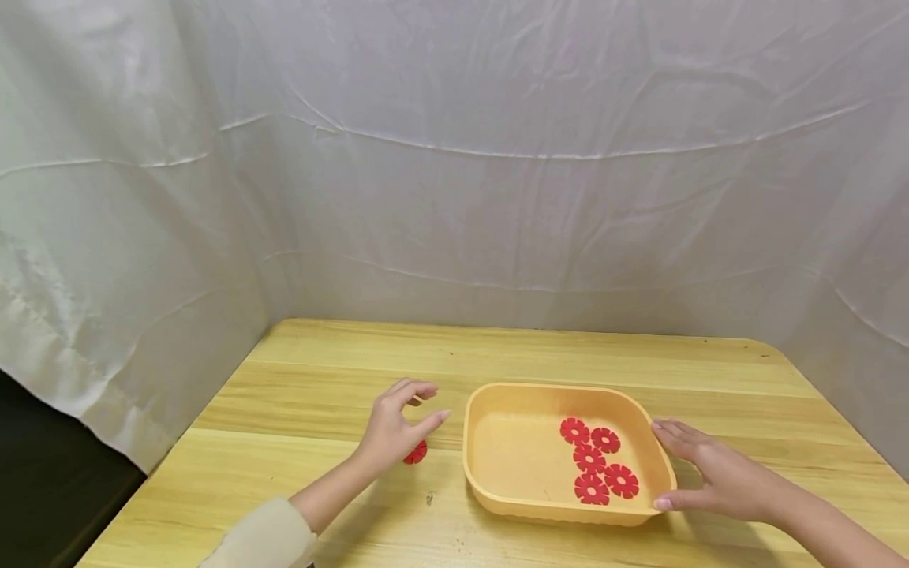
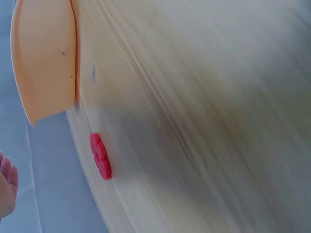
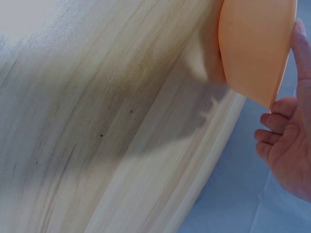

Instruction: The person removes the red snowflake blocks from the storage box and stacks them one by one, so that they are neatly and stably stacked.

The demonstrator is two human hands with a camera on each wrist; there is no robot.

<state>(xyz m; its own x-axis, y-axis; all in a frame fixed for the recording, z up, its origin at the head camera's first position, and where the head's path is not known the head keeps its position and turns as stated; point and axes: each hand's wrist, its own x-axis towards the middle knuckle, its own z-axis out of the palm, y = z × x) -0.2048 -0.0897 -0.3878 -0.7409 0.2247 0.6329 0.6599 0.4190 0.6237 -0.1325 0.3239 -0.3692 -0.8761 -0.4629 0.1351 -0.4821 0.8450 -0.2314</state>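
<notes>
A yellow-orange plastic basin [image 1: 521, 502] sits on the table, and several red flower-shaped discs [image 1: 589, 458] lie flat in its right half. My right hand [image 1: 720, 473] holds the basin's right end, thumb over the rim at the front corner and fingertips at the rim farther back. In the right wrist view the other fingers are loosely bent beside the basin wall [image 3: 257, 53]. To the left of the basin, my left hand [image 1: 398, 422] hovers with thumb and fingers apart, nothing between them. One more red disc [image 2: 100, 156] lies on the table below it, partly hidden by the hand in the head view.
The wooden table [image 1: 355, 347] reaches back to a pale cloth curtain [image 1: 497, 197], which also hangs along both sides. Beyond the table's left edge is a dark area [image 1: 50, 473]. Small dark marks [image 1: 429, 498] show on the wood in front of the left hand.
</notes>
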